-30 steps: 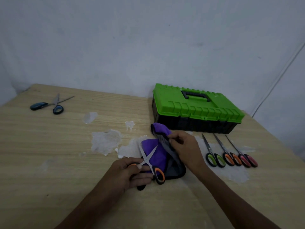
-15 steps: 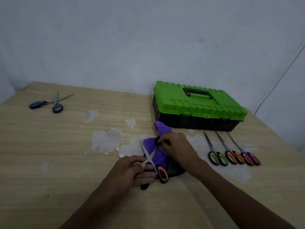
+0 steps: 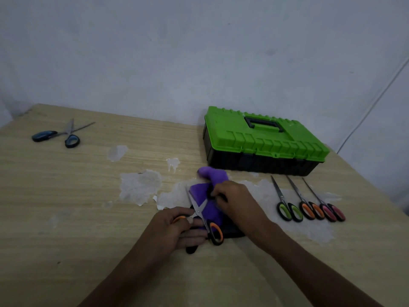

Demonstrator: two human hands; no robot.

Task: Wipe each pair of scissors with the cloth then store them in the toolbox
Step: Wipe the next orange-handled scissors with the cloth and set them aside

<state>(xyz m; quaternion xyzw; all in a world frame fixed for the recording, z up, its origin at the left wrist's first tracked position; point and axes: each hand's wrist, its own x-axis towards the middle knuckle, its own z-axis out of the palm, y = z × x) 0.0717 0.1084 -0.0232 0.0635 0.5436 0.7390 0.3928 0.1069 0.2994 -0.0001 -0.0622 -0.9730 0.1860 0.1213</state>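
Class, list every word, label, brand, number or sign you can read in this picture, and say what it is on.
None can be read.
Toolbox: no legible label on lid or side.
Held scissors, three pairs in a row, blue-handled pair: blades and handles too small and blurred to show any brand.
Cloth: plain purple, no tag visible.

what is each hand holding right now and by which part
The left hand grips the orange-handled scissors by one handle loop; the right hand pinches the purple cloth at a bunched fold.
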